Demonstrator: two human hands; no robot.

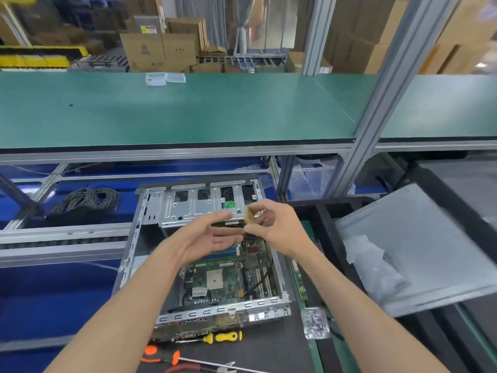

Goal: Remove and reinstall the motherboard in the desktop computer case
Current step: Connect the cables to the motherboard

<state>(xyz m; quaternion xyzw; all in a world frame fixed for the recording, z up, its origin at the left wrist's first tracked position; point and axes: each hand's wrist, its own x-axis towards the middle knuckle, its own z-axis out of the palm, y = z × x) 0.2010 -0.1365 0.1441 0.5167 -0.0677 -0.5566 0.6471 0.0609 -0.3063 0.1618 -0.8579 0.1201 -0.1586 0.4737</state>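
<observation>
An open desktop case [150, 208] lies flat on the bench in front of me. The green motherboard [228, 275] sits inside it, with blue memory slots near my hands and a pale CPU socket in the middle. My right hand [271, 224] pinches a small tan, blurred piece [250, 216] above the board's far end. My left hand [209, 235] hovers just left of that piece, palm up with fingers straight and loose, holding nothing.
A yellow-handled screwdriver [224, 337] and orange-handled pliers [161, 358] lie in front of the case. The grey side panel [430, 238] leans at the right with a plastic bag on it. A small bag of parts [314, 323] lies right of the case. Coiled cable [88, 200] lies left.
</observation>
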